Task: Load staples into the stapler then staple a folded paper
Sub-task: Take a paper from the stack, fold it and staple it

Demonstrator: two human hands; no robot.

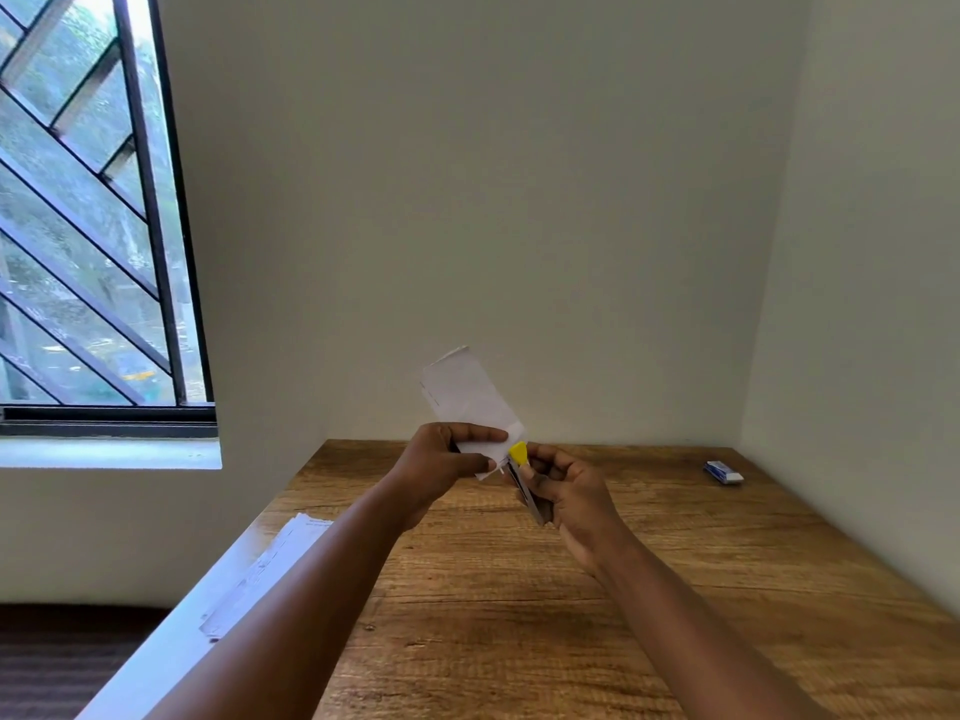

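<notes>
A folded white paper (pixel 467 394) is held up above the wooden table, its top tilted to the left. My left hand (pixel 441 462) pinches its lower part between thumb and fingers. My right hand (pixel 569 498) grips a small stapler (pixel 522 472) with a yellow tip and a metal body. The stapler's yellow tip meets the paper's lower right corner. The rear of the stapler is hidden inside my right palm.
The wooden table (pixel 597 615) fills the lower right, boxed in by walls behind and to the right. A small blue and white staple box (pixel 723 472) lies at the far right. Several white sheets (pixel 265 569) lie along the table's left edge. A barred window is at left.
</notes>
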